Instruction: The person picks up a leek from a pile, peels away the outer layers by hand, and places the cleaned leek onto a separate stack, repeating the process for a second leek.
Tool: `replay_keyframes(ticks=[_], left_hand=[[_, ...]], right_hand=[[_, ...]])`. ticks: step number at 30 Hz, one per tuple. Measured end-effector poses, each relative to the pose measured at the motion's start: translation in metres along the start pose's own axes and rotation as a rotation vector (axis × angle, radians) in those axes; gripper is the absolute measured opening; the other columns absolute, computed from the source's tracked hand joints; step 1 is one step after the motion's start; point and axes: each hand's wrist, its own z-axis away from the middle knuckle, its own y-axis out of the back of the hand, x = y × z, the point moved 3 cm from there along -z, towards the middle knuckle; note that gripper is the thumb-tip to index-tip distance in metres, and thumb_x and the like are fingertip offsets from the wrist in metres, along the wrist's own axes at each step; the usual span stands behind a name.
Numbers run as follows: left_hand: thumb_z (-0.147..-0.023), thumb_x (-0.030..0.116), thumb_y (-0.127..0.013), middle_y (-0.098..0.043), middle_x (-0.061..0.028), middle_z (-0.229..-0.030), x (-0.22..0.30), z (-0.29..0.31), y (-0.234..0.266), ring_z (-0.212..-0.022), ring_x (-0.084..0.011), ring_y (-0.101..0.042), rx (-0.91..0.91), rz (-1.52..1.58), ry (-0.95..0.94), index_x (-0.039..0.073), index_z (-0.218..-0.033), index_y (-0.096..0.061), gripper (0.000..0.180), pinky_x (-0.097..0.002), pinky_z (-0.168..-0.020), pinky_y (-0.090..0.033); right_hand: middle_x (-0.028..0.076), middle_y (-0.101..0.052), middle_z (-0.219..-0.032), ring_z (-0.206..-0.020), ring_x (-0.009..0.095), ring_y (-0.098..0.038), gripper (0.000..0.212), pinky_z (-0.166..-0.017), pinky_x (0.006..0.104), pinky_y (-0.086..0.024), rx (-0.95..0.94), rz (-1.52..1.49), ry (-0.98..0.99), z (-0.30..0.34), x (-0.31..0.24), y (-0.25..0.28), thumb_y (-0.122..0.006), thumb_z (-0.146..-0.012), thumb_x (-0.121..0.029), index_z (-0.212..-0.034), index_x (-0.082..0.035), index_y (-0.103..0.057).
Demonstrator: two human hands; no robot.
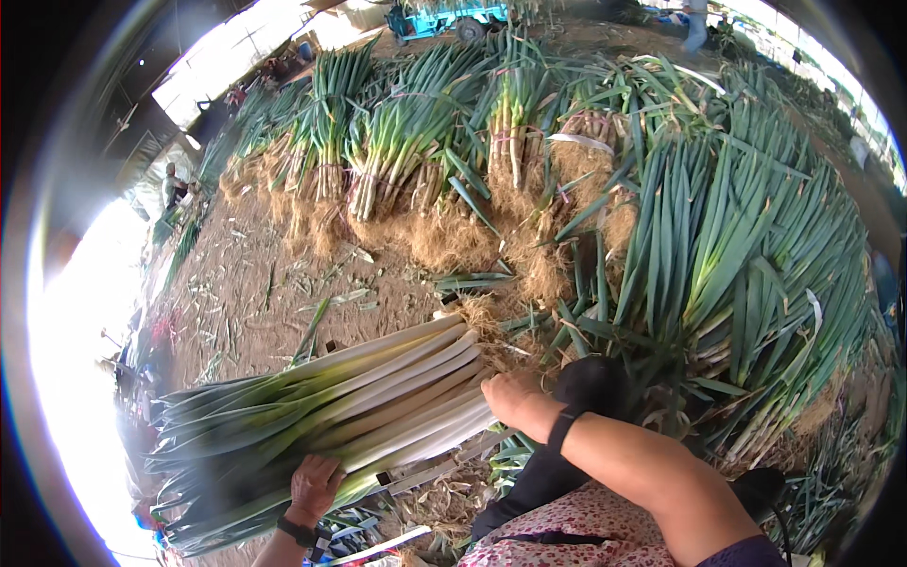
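Note:
A wide layer of long green onions [406, 392] lies in front of me, white stalks and roots to the right, dark leaves to the left. My left hand [316, 487] rests on its near edge, where the stalks turn green, with fingers laid over the onions. At the white end, close to the roots [482, 317], my right hand [517, 397] is closed around the end of a near stalk; its fingertips are partly hidden. Under the layer, a narrow rail [444, 471] shows along the near side.
Tied bundles of green onions [397, 142] stand in a row across the back. A large heap [746, 246] rises at the right. Leaf scraps litter the dirt floor [246, 293]. A blue cart [453, 19] stands far back; another person [173, 186] is at the far left.

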Motion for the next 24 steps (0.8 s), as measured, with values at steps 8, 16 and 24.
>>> replay_keyframes(ticks=[8, 16, 24], left_hand=[[-0.066, 0.012, -0.066, -0.055, -0.0101, -0.071, -0.008, -0.007, -0.003, -0.069, -0.0308, -0.052, 0.034, 0.049, 0.002, 0.006, -0.08, -0.059, 0.017, -0.0401, -0.061, -0.044], [-0.064, 0.012, -0.068, -0.054, -0.0089, -0.071, -0.019, -0.007, -0.009, -0.069, -0.0299, -0.053, 0.025, 0.099, 0.011, 0.008, -0.08, -0.06, 0.018, -0.0392, -0.061, -0.045], [-0.065, 0.013, -0.068, -0.054, -0.0091, -0.072, -0.017, -0.008, -0.007, -0.07, -0.0299, -0.053, 0.018, 0.102, 0.022, 0.008, -0.079, -0.059, 0.018, -0.0396, -0.062, -0.045]], right_hand=[[0.009, -0.067, -0.083, -0.082, 0.025, -0.065, 0.02, -0.065, 0.0371, -0.052, -0.039, 0.175, 0.132, -0.04, 0.001, -0.015, -0.049, -0.079, -0.009, -0.081, -0.01, -0.069], [0.009, -0.064, -0.078, -0.077, 0.027, -0.064, 0.016, -0.066, 0.0389, -0.051, -0.069, 0.18, 0.229, -0.039, 0.003, -0.007, -0.048, -0.078, -0.011, -0.079, -0.012, -0.064], [0.012, -0.055, -0.103, -0.081, 0.023, -0.061, 0.036, -0.063, 0.0353, -0.051, -0.029, 0.098, 0.374, 0.014, -0.061, -0.034, -0.047, -0.08, -0.014, -0.115, -0.005, -0.051]])
